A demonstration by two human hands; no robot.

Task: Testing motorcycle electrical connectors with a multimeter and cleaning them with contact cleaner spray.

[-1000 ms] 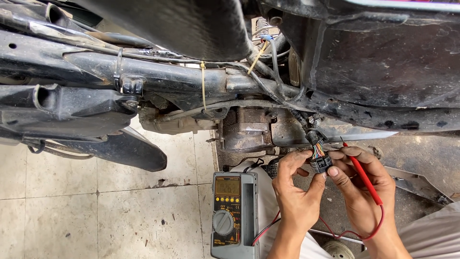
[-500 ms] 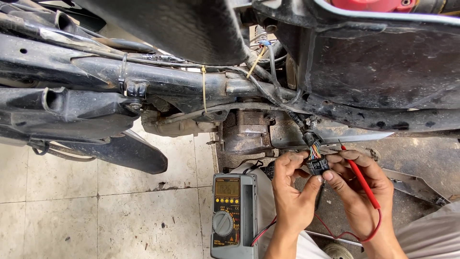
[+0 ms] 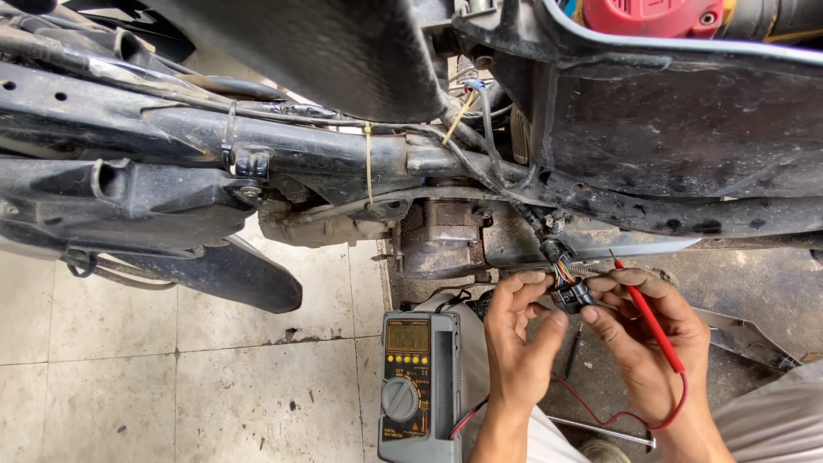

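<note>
Tiled floor (image 3: pixel 129 343) under motorcycle frame (image 3: pixel 326 154). Both hands, left hand (image 3: pixel 519 330) and right hand (image 3: pixel 647 343), pinch black connector (image 3: pixel 573 296); right also grips red probe (image 3: pixel 651 321). Multimeter (image 3: pixel 420 386) at 9 o'clock of left.

Bare left hand (image 3: pixel 517 330), bare right hand (image 3: pixel 651 343), no sleeves, light grey trouser leg (image 3: pixel 771 420)

Worn on the head, looking down and forward from close range at both hands beneath a motorcycle frame (image 3: pixel 343 154); tiled floor (image 3: pixel 171 343) at lower left; only one view, nothing shared.
</note>
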